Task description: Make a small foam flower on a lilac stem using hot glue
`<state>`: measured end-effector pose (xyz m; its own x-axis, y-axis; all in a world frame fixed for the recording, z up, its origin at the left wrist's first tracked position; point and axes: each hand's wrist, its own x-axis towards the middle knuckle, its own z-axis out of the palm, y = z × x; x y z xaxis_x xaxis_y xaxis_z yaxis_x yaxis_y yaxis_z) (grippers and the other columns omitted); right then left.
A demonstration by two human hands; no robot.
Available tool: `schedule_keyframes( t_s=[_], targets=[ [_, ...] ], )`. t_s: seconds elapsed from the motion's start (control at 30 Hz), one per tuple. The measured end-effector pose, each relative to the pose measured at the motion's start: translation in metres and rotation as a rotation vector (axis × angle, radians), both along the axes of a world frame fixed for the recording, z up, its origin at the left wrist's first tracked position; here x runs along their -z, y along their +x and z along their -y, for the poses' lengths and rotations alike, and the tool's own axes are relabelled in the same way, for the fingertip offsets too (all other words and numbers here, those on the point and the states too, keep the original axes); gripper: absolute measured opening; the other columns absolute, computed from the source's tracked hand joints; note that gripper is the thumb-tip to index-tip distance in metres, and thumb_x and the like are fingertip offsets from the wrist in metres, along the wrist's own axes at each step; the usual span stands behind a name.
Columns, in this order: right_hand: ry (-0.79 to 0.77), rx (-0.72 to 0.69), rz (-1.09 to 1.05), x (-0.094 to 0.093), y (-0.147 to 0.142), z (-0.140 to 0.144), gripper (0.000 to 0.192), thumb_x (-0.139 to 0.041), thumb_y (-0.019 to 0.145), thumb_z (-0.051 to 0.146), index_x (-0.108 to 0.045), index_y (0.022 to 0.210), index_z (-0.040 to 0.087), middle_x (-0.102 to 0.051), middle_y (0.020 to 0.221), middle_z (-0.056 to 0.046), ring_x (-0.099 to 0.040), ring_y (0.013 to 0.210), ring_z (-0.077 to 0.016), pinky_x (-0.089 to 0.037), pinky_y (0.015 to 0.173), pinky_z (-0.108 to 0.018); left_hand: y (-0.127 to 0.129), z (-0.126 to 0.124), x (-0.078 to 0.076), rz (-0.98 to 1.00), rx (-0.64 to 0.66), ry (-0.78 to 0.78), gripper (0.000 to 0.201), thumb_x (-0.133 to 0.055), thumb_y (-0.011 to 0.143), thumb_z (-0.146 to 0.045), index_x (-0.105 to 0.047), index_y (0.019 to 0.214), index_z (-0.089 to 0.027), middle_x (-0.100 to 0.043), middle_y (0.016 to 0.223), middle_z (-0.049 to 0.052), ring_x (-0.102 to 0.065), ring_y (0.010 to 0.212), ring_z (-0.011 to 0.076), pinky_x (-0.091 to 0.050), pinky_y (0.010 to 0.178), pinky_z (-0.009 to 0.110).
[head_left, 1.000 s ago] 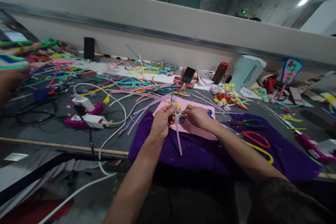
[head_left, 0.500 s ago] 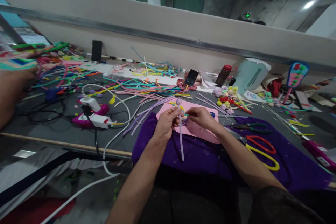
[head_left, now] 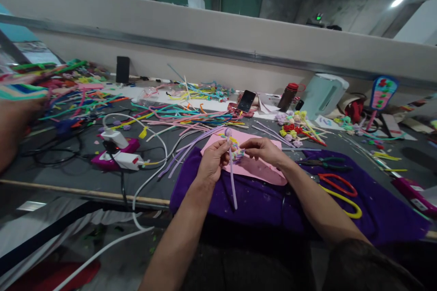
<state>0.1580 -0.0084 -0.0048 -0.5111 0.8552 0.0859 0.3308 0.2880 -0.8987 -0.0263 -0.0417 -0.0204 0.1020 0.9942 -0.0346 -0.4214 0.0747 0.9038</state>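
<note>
My left hand [head_left: 212, 163] pinches a lilac pipe cleaner [head_left: 232, 182] whose free end hangs down over the purple cloth [head_left: 259, 200]. Its top is curled into a small loop. My right hand [head_left: 262, 150] grips a small multicoloured pipe-cleaner flower [head_left: 237, 152] joined to that stem. Both hands hover above a pink sheet [head_left: 252, 168] lying on the cloth.
Red-and-yellow scissors [head_left: 337, 191] and green pliers [head_left: 321, 162] lie right of my hands. Loose pipe cleaners [head_left: 184, 120] cover the grey table, with a glue gun [head_left: 118, 157], a phone [head_left: 246, 100], a bottle [head_left: 287, 96] and a kettle [head_left: 322, 95]. Another person's arm [head_left: 13, 122] is at far left.
My hands stay in place, and my right fingers have shifted slightly on the flower. The camera view has moved a little.
</note>
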Motion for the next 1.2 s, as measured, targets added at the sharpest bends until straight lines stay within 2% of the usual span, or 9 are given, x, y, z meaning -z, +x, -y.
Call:
schedule_keyframes(
  t_s=[0.17,0.33,0.43,0.63,0.83,1.03,1.2],
  targets=[
    [-0.010,0.046,-0.075,-0.003,-0.003,0.001,0.015,-0.060,0.068,0.026,-0.062,0.077,0.013,-0.055,0.059,0.002,-0.048,0.048,-0.0070,-0.036,0.042,-0.017,0.000,0.000,0.003,-0.026,0.052,-0.009,0.027,-0.063,0.069,-0.041,-0.058,0.071,-0.014,-0.047,0.045,-0.005,-0.037,0.034,0.0019,-0.022,0.034,0.015],
    [-0.060,0.081,-0.229,-0.006,-0.007,0.006,0.015,-0.063,0.068,0.028,-0.061,0.073,0.014,-0.052,0.054,0.004,-0.047,0.044,-0.0056,-0.032,0.038,-0.015,0.002,0.002,0.002,-0.073,0.096,-0.015,0.028,-0.062,0.069,-0.041,-0.058,0.070,-0.014,-0.046,0.044,-0.005,-0.037,0.033,0.0024,-0.021,0.034,0.015],
    [-0.071,0.071,-0.285,-0.007,-0.012,0.010,0.017,-0.063,0.068,0.029,-0.063,0.077,0.014,-0.054,0.055,0.003,-0.047,0.045,-0.0062,-0.034,0.038,-0.016,0.003,0.002,0.001,-0.091,0.096,-0.019,0.028,-0.063,0.068,-0.041,-0.059,0.070,-0.013,-0.046,0.044,-0.005,-0.036,0.034,0.0018,-0.022,0.034,0.014],
    [-0.022,0.042,-0.384,-0.005,-0.019,0.017,0.026,-0.064,0.068,0.030,-0.064,0.088,0.015,-0.061,0.068,-0.001,-0.054,0.053,-0.0091,-0.043,0.046,-0.021,0.003,0.002,0.003,-0.103,0.090,-0.009,0.031,-0.065,0.065,-0.041,-0.060,0.071,-0.011,-0.055,0.056,0.000,-0.039,0.038,0.0016,-0.023,0.034,0.013],
    [-0.005,0.054,-0.373,-0.007,-0.021,0.021,0.023,-0.062,0.071,0.031,-0.061,0.087,0.014,-0.061,0.066,-0.001,-0.055,0.053,-0.0094,-0.044,0.046,-0.020,0.004,0.003,0.002,-0.121,0.100,0.003,0.030,-0.066,0.064,-0.041,-0.061,0.070,-0.012,-0.056,0.055,0.000,-0.039,0.036,0.0015,-0.024,0.035,0.014],
    [-0.005,0.062,-0.309,-0.011,-0.022,0.025,0.023,-0.060,0.072,0.033,-0.061,0.084,0.014,-0.061,0.064,-0.001,-0.055,0.053,-0.0093,-0.042,0.044,-0.019,0.005,0.004,0.002,-0.145,0.123,0.018,0.032,-0.065,0.065,-0.043,-0.058,0.066,-0.012,-0.052,0.048,-0.002,-0.040,0.035,0.0024,-0.026,0.036,0.015],
    [-0.140,-0.040,-0.335,-0.009,-0.017,0.022,0.024,-0.059,0.074,0.037,-0.059,0.075,0.013,-0.057,0.059,0.001,-0.049,0.046,-0.0064,-0.038,0.041,-0.017,0.006,0.006,0.000,-0.163,0.122,0.050,0.031,-0.063,0.066,-0.042,-0.056,0.065,-0.012,-0.052,0.051,-0.002,-0.039,0.035,0.0023,-0.026,0.036,0.015]
  ],
)
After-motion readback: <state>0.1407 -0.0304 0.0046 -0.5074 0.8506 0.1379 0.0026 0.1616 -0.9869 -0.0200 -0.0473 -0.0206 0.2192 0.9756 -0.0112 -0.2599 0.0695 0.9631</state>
